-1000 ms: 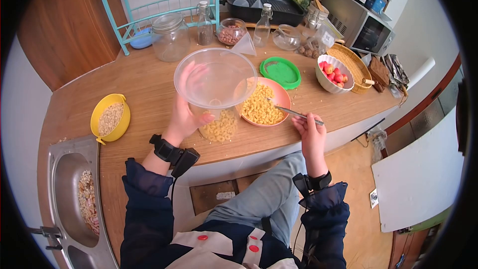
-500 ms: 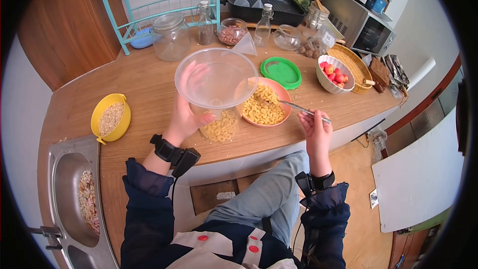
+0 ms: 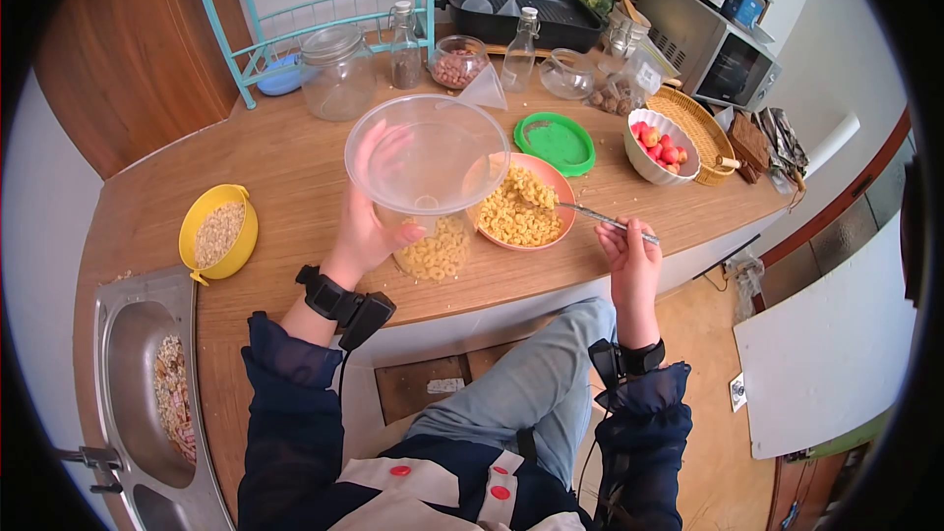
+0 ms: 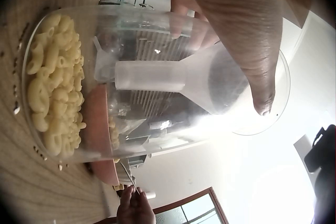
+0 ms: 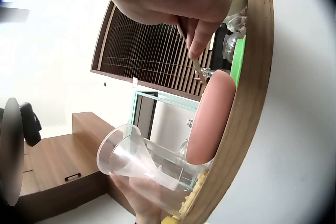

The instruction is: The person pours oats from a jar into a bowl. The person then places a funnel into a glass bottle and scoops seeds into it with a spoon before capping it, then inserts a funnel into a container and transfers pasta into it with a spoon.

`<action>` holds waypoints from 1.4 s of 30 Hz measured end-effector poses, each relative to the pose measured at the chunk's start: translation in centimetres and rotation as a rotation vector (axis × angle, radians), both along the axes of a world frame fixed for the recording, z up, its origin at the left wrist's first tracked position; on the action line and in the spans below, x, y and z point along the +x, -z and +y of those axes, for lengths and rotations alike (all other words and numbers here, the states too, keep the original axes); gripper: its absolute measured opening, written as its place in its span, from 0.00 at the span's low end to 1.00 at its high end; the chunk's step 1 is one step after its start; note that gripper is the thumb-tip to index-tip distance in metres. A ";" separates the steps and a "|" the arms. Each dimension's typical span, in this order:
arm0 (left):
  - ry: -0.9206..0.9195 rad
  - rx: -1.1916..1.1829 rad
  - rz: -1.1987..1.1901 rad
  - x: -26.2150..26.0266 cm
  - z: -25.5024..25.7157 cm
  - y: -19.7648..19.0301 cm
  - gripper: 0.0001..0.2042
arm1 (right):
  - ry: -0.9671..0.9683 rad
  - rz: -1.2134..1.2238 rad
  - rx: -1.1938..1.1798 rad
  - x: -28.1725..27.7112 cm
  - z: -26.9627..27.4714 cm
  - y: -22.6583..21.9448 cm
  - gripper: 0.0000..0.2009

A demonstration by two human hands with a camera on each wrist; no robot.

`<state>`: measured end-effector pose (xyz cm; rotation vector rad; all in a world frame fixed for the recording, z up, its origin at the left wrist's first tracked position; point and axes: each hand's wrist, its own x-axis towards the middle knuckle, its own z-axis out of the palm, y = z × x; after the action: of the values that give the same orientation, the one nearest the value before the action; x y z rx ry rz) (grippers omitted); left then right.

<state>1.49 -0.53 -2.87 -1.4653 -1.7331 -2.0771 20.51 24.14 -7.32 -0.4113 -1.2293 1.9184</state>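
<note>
A wide translucent funnel (image 3: 428, 152) sits in the mouth of a clear jar (image 4: 147, 142) with a layer of elbow macaroni (image 4: 55, 87) in its bottom. My left hand (image 3: 362, 231) grips the upper jar below the funnel's rim, thumb on the near side, fingers round the far side. Just right of the jar is a pink bowl (image 3: 568, 195) of macaroni. My right hand (image 3: 634, 265) pinches the handle of a metal spoon (image 3: 602, 217). The spoon's head is in the bowl with macaroni heaped on it.
A green lid (image 3: 556, 143) lies behind the bowl, with a white fluted bowl (image 3: 654, 169) of red fruit to its right. At left stand a yellow basket (image 3: 240, 246) of flakes and the sink (image 3: 128, 329). Glass jars and bottles (image 3: 518, 54) line the back.
My right hand has shifted right with the spoon handle. Macaroni has risen in a heap on the spoon's head. The left hand, jar and funnel stay in place.
</note>
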 end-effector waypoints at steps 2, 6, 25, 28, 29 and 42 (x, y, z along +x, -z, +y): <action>-0.001 0.000 -0.002 0.0 0.0 0.0 0.53 | -0.010 -0.006 0.000 0.0 0.0 0.1 0.10; 0.000 -0.004 -0.006 0.1 0.0 -0.1 0.53 | -0.006 -0.003 0.009 0.0 -0.1 -0.1 0.09; -0.024 -0.029 -0.016 0.1 0.0 0.1 0.55 | -0.056 0.216 0.147 -1.4 0.3 -9.1 0.10; -0.016 -0.036 -0.015 0.2 -0.1 0.0 0.55 | -0.080 0.239 0.210 -2.3 -0.7 -11.7 0.10; -0.022 -0.037 -0.014 0.2 -0.1 -0.1 0.55 | -0.101 0.233 0.243 -2.5 -1.3 -12.5 0.11; 0.006 -0.013 0.036 -0.3 -0.2 0.5 0.52 | -0.293 0.226 0.254 -4.8 -5.6 -12.3 0.11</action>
<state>1.17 -0.76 -3.34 -1.5031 -1.7353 -2.0332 15.73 18.53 5.02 0.1230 -1.4164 1.9501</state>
